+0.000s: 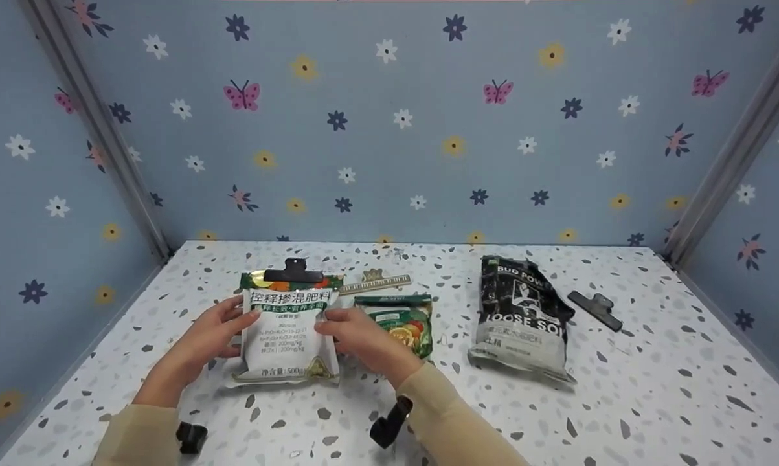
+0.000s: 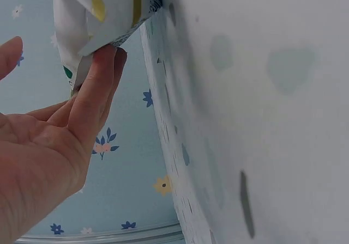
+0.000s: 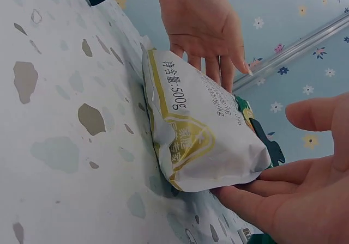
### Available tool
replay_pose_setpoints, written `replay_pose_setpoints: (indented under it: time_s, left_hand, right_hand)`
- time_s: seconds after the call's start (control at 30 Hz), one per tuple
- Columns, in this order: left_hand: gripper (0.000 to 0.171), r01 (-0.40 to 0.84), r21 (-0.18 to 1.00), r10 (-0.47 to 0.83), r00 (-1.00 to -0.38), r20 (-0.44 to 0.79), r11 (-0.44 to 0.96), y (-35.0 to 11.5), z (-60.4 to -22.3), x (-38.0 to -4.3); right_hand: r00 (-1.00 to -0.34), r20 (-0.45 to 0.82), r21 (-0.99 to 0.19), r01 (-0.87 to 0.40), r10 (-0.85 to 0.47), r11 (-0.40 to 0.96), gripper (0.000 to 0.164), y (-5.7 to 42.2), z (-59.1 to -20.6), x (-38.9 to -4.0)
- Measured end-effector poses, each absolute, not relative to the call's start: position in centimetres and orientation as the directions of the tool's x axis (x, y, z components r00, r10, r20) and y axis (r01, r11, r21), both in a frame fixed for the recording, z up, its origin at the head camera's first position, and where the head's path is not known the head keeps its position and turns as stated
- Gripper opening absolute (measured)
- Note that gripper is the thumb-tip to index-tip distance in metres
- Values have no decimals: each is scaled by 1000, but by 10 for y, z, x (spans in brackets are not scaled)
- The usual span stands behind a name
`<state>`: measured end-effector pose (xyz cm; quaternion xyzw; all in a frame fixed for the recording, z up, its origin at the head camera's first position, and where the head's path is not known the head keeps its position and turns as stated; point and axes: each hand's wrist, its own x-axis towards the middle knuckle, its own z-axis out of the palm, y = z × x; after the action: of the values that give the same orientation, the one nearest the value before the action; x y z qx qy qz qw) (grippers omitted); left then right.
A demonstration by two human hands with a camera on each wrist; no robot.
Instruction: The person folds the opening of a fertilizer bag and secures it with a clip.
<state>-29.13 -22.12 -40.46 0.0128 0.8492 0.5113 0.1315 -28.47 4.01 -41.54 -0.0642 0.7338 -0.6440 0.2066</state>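
A white plastic bag with dark green and gold printing (image 1: 289, 340) lies between the two bare hands, towards the left of a white, grey-speckled tabletop (image 1: 454, 414). A wide black clip (image 1: 294, 273) sits at its top, over a multicoloured strip (image 1: 254, 280); whether that strip belongs to the same bag cannot be told. The left hand (image 1: 206, 336) touches the bag's left side with extended fingers; in the left wrist view its thumb stands apart from the bag. The right hand (image 1: 368, 340) lies along the opposite side, its fingers nearly straight against the bag and its thumb well clear in the right wrist view. Neither hand closes around the bag.

Just beside the right hand, partly covered by it, is a green pouch with orange fruit pictures (image 1: 395, 317); behind this lies a gold clip with a striped bar (image 1: 375, 283). Farther right, a black-and-grey soil bag (image 1: 524, 323) lies near a second black clip (image 1: 595, 310).
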Motion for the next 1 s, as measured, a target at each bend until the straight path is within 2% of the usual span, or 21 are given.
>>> replay_pose_setpoints:
  time_s: [0.37, 0.7, 0.83, 1.0]
  left_hand:
    - [94, -158, 840, 161, -947, -277, 519, -222, -405, -295]
    - [90, -176, 843, 167, -940, -297, 509, -225, -404, -296]
    - [86, -151, 843, 149, -954, -262, 517, -225, -403, -295]
    - [76, -68, 769, 74, -986, -149, 636, -220, -398, -293]
  right_hand:
    - [-886, -218, -970, 152, -410, 189, 73, 42, -413, -283]
    - [-900, -200, -969, 124, -387, 213, 68, 41, -414, -283]
    - [-914, -179, -970, 101, -365, 222, 65, 41, -413, -282]
    - [-933, -148, -946, 36, -329, 324, 57, 43, -410, -282]
